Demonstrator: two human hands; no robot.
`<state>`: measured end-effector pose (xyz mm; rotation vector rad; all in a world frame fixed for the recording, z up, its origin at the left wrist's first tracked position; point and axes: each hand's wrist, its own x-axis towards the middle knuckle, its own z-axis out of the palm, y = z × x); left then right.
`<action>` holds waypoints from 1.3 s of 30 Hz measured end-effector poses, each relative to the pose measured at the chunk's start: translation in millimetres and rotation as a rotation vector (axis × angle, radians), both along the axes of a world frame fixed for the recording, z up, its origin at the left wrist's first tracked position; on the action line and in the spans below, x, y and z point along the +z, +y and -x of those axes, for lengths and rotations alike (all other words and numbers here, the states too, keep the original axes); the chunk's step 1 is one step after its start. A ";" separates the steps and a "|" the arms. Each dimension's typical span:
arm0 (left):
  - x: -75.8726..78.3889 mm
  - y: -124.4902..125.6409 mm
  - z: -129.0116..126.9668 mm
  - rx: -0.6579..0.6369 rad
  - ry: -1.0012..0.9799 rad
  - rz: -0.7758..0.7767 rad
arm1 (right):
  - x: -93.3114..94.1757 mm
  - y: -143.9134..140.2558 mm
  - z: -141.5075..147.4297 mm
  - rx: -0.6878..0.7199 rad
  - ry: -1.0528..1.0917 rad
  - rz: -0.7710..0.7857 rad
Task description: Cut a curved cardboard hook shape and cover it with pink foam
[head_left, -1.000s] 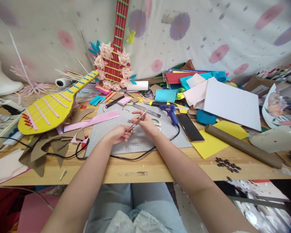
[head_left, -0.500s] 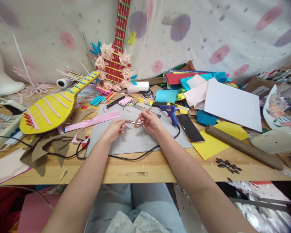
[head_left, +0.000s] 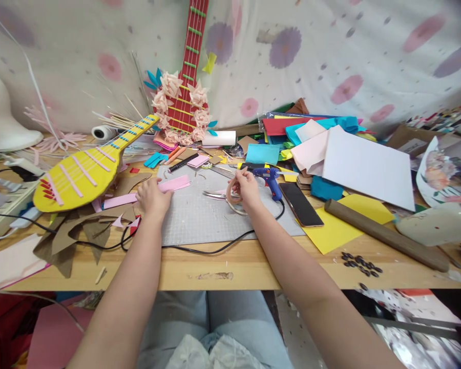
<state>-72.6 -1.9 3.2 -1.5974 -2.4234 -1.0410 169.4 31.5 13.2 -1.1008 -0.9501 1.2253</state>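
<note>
My left hand (head_left: pixel 153 197) lies across a long pink paper strip (head_left: pixel 179 182), its fingers curled down over the strip and the thumb to the right. In my right hand (head_left: pixel 246 188) is a pair of scissors (head_left: pixel 215 195) with large brown and pale loop handles. Their metal blades point left, low above the grey cutting mat (head_left: pixel 192 225). A blue glue gun (head_left: pixel 268 179) rests just right of my right hand, its nozzle facing right. Brown paper offcuts (head_left: pixel 72 241) lie to the left of my left hand.
A yellow paper lute (head_left: pixel 72 179) leans at the left, and a red one with paper flowers (head_left: pixel 181 113) stands behind. A phone (head_left: pixel 301 204), yellow paper (head_left: pixel 330 228), a brown roll (head_left: pixel 384 233) and black beads (head_left: pixel 361 264) are to the right. A black cord (head_left: pixel 211 251) crosses the front.
My left hand has left the scissors' blade end and moved left onto the pink strip. My right hand has shifted slightly right with the scissors, whose blades now show clearly.
</note>
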 end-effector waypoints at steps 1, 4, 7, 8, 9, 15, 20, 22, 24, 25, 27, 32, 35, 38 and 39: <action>-0.6 0.2 0.3 -0.014 0.002 0.021 | -0.2 2.0 -3.1 -0.022 0.004 0.004; 0.5 0.6 -1.7 -0.098 0.009 0.046 | -1.2 5.0 -8.5 -0.025 0.030 0.010; 4.3 0.2 -7.1 -0.159 0.018 0.001 | -2.2 3.8 -7.5 0.019 0.023 0.002; 5.3 0.1 -9.4 -0.170 0.024 -0.031 | -2.4 2.7 -6.1 0.033 0.001 0.003; 5.9 -0.1 -11.8 -0.185 0.030 -0.067 | -2.4 1.3 -4.4 0.046 -0.026 0.005; 3.8 -0.1 -23.9 -0.501 0.047 -0.140 | -1.5 -6.2 4.3 0.137 -0.123 -0.016; 4.8 -0.3 -20.7 -0.327 -0.037 -0.221 | -4.2 -5.7 5.0 0.135 -0.153 -0.024; 4.0 0.4 -17.2 -0.230 -0.098 -0.201 | -5.9 -4.8 4.8 0.134 -0.164 -0.024; 1.8 1.6 -14.4 -0.192 -0.111 -0.151 | -7.3 -4.3 4.8 0.138 -0.179 -0.028; 0.5 2.2 -13.4 -0.182 -0.094 -0.136 | -7.8 -4.1 4.9 0.142 -0.188 -0.032; -1.9 3.4 -12.4 -0.164 -0.050 -0.126 | -8.9 -3.7 5.0 0.150 -0.211 -0.042; -5.1 4.6 -12.8 -0.188 -0.046 -0.022 | -13.4 -1.4 5.6 0.173 -0.299 -0.079; -6.4 4.3 -13.8 -0.195 0.015 0.031 | -15.9 -0.4 5.9 0.185 -0.337 -0.109; -6.6 3.1 -15.4 -0.204 0.081 0.113 | -16.7 -0.6 6.0 0.186 -0.350 -0.112; -6.2 2.6 -15.9 -0.193 0.099 0.138 | -16.6 -0.8 5.9 0.184 -0.348 -0.110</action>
